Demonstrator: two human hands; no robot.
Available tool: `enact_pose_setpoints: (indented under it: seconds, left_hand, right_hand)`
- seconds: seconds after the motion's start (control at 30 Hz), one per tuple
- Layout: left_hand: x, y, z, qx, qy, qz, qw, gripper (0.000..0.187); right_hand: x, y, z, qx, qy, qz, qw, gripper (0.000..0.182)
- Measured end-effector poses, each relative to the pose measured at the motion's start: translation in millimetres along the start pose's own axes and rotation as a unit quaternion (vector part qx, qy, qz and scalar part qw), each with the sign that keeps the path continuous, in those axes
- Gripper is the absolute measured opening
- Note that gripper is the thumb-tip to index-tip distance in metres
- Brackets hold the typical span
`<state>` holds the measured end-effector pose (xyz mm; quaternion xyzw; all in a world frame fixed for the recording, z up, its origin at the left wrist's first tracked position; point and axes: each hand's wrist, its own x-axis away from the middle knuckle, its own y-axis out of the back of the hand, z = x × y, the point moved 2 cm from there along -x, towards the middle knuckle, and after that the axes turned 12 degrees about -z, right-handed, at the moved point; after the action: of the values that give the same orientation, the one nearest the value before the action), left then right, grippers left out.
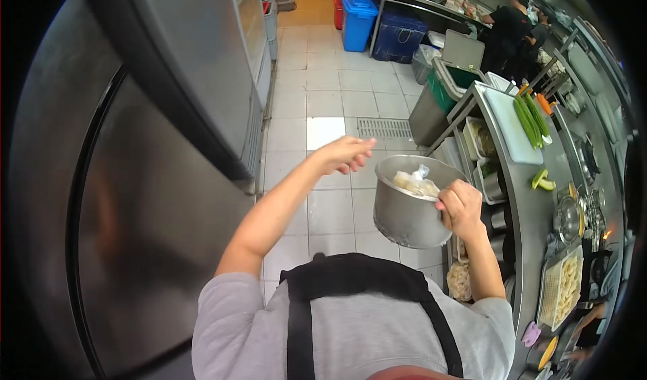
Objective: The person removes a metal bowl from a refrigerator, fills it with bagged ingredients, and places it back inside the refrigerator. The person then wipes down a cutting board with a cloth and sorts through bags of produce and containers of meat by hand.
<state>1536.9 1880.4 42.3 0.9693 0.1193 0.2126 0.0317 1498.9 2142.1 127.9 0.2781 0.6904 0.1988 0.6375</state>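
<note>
My right hand [460, 207] grips the rim of a deep metal pot [409, 213], its fingers wrapped over the edge. The pot hangs in the air over the tiled floor, tilted a little. Inside it lies a pale bundle in clear plastic [416, 181]; what the plastic contains I cannot make out. My left hand [344, 155] is held out in front, left of the pot and apart from it. Its fingers are stretched out and nothing is in them.
A steel fridge [155, 198] lines the left side. On the right runs a steel counter with a white cutting board [513, 127], green vegetables [531, 120] and a basket of pale food [561, 287]. A grey bin [431, 113], a blue bin [359, 22] and people [510, 33] are farther ahead.
</note>
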Motion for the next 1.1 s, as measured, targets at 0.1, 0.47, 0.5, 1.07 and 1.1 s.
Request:
enact_pose_setpoints:
  seconds: [0.1,0.47,0.5,1.07,1.1]
  left_hand:
    - [-104,-8,-18,0.001,0.028,0.081,0.996,0.040]
    - [-361,111,-78,-0.070,0.012,0.114,0.991,0.014]
    - [-376,133,-84,-0.009,0.022,0.093,0.995,0.012]
    - [-670,449,-242,0.173,-0.046,-0.124,0.976,0.017]
    - [-692,451,-250,0.171,-0.043,-0.121,0.977,0.017]
  right_hand:
    - [-18,-28,-47,0.019,-0.034,0.015,0.999,0.026]
    - [-111,-225,-265,-0.030,0.016,0.013,0.999,0.023]
    - [-127,-246,-286,-0.039,0.019,0.013,0.999,0.023]
    - [-334,-564,-569,-0.072,-0.013,-0.057,0.996,0.021]
    - [-341,-570,-586,-0.071,-0.017,-0.057,0.996,0.021]
